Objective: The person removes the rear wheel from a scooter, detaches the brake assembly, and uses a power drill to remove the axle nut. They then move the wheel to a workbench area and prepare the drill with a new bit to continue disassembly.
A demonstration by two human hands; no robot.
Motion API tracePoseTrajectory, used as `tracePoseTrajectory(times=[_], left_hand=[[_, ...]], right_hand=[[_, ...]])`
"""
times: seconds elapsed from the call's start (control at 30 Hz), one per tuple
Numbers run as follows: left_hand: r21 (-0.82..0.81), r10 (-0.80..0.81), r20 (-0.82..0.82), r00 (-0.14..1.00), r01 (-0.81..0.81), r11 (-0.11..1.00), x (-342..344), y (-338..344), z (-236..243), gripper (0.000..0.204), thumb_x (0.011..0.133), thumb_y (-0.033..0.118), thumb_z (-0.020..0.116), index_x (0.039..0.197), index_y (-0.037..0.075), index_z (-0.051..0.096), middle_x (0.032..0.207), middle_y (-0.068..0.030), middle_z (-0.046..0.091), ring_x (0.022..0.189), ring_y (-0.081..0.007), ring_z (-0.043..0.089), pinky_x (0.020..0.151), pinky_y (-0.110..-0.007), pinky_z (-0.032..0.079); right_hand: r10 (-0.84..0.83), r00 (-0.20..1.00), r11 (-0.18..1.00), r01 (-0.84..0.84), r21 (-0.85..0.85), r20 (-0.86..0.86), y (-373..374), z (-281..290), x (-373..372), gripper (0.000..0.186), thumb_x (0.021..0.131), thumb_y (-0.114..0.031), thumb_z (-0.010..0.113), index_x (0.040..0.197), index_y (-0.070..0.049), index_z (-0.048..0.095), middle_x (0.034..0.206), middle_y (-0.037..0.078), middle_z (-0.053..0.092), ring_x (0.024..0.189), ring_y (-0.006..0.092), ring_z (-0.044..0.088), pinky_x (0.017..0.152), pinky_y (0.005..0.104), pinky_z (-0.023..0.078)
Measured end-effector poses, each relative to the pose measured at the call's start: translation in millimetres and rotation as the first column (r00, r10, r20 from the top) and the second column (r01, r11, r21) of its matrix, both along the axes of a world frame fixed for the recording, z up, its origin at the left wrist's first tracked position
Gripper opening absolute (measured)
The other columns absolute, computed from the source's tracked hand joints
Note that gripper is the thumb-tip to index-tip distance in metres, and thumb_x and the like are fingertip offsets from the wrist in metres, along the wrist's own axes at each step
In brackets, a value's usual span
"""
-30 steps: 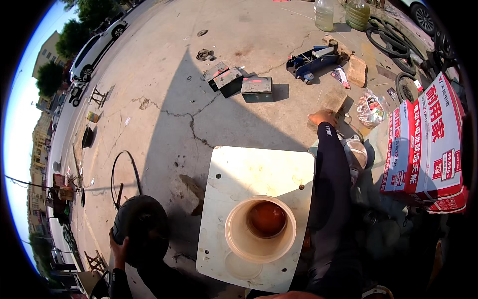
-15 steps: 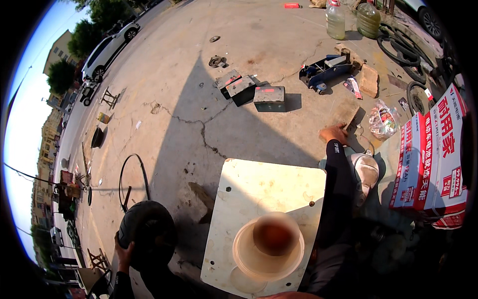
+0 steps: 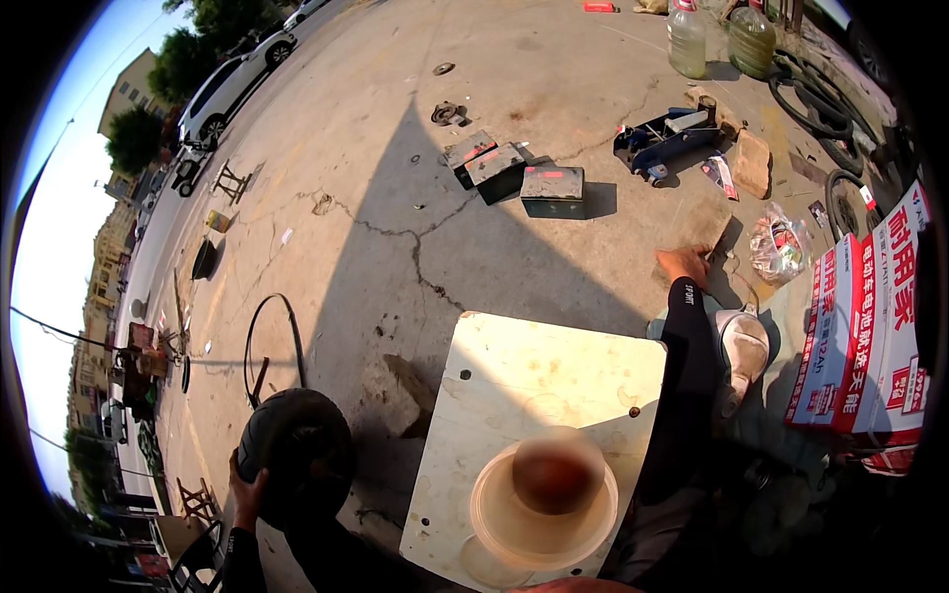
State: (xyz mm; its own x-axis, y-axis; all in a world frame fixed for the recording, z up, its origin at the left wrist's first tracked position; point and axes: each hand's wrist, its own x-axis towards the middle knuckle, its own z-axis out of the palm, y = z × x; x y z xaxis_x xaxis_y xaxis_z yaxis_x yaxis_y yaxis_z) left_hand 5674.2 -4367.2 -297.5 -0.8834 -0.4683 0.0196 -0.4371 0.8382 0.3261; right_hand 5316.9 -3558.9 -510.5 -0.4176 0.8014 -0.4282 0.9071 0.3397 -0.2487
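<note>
My left hand (image 3: 248, 486) grips a black tyre (image 3: 306, 425) at the lower left, its fingers against the tread. My right hand (image 3: 680, 265) is stretched forward at the right, fingers closed on the near edge of a flat concrete block (image 3: 702, 223) on the ground; the fingertips are partly hidden. Below, between my arms, a cream board (image 3: 524, 366) bears a translucent plastic tub (image 3: 544, 539) with blurred reddish-brown contents. A pale, dusty shoe (image 3: 741, 351) lies just right of my right forearm.
Several black batteries (image 3: 552, 188), a blue trolley jack (image 3: 660, 143), a brick (image 3: 751, 158) and water jugs (image 3: 751, 40) lie ahead. Red-and-white cartons (image 3: 860, 346) and tyres (image 3: 811, 99) crowd the right; a rock (image 3: 390, 390) and cable loop (image 3: 262, 316) are left. White cars (image 3: 227, 79) line the road.
The view has shifted, so the scene sits further right in the picture and the ground ahead lower. My hands keep their hold on the tyre and at the block with little visible change.
</note>
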Motion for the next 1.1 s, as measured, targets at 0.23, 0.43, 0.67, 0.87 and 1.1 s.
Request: tracePoseTrajectory(times=[0.23, 0.43, 0.67, 0.87, 1.1], left_hand=[[0.035, -0.005, -0.032, 0.999, 0.006, 0.999, 5, -16, -10, 0.09, 0.078, 0.039, 0.077, 0.148, 0.0, 0.037, 0.143, -0.0257, 0.048, 0.134, -0.0363, 0.046, 0.112, -0.045, 0.036], [0.001, 0.028, -0.049, 0.998, -0.028, 1.0, 21, -36, -9, 0.086, 0.081, 0.034, 0.076, 0.148, -0.002, 0.037, 0.144, -0.0268, 0.046, 0.135, -0.0367, 0.045, 0.113, -0.044, 0.035], [-0.023, -0.004, -0.076, 0.997, 0.002, 1.0, 5, -39, -8, 0.083, 0.08, 0.037, 0.078, 0.144, -0.002, 0.043, 0.138, -0.026, 0.054, 0.128, -0.0362, 0.052, 0.109, -0.044, 0.041], [0.057, -0.004, -0.021, 1.0, 0.005, 0.998, -43, -44, -17, 0.096, 0.072, 0.054, 0.082, 0.139, -0.005, 0.049, 0.128, -0.0289, 0.061, 0.121, -0.0367, 0.06, 0.102, -0.042, 0.047], [0.082, -0.134, 0.043, 0.99, 0.13, 0.988, -95, -107, -21, 0.104, 0.064, 0.063, 0.082, 0.133, -0.008, 0.054, 0.119, -0.0263, 0.066, 0.107, -0.0339, 0.067, 0.095, -0.04, 0.051]], right_hand=[[-0.06, 0.939, 0.969, -0.027, -0.245, -0.338, 50, -18, 2, 0.113, 0.068, -0.054, 0.08, 0.151, 0.002, 0.027, 0.142, 0.023, 0.052, 0.126, 0.0323, 0.055, 0.107, 0.0421, 0.042], [-0.771, 0.565, 0.358, 0.002, -0.934, -0.294, 29, 64, 0, 0.082, 0.075, -0.054, 0.075, 0.143, -0.018, 0.046, 0.145, 0.017, 0.047, 0.128, 0.0402, 0.047, 0.107, 0.0634, 0.034], [-0.768, 0.475, 0.397, -0.172, -0.901, -0.429, 17, 171, 53, 0.08, 0.076, -0.047, 0.079, 0.14, -0.013, 0.043, 0.145, 0.013, 0.043, 0.133, 0.036, 0.044, 0.108, 0.0632, 0.033], [-0.397, 0.438, 0.663, -0.471, -0.582, -0.807, 69, 285, 143, 0.078, 0.081, -0.04, 0.075, 0.144, -0.008, 0.042, 0.146, 0.013, 0.049, 0.133, 0.0309, 0.049, 0.111, 0.0555, 0.035], [-0.084, 0.404, 0.788, -0.533, -0.309, -0.911, -24, 374, 235, 0.085, 0.078, -0.042, 0.074, 0.146, -0.004, 0.04, 0.145, 0.016, 0.049, 0.131, 0.0308, 0.051, 0.111, 0.0499, 0.037]])
